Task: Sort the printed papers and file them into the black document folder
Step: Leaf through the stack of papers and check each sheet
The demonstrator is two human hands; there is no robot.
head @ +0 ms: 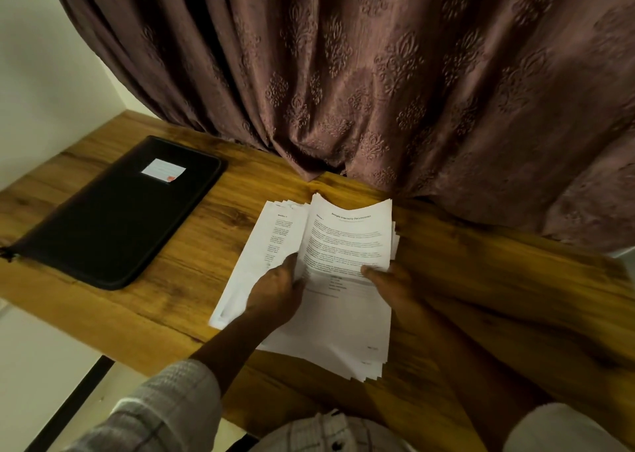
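Note:
A stack of printed white papers (347, 242) lies on the wooden table (481, 279), fanned into several sheets. My left hand (275, 291) rests on the left part of the stack, its fingers slipped under the raised top sheet. My right hand (391, 281) pinches the right edge of that top sheet, thumb on the text. The black document folder (113, 217) lies closed and zipped at the table's left, apart from both hands, with a small white label (163, 169) on its cover.
A brown patterned curtain (378, 73) hangs right behind the table and touches its far edge. A white wall (51, 73) stands at the left. The table's front edge runs near my checked sleeves.

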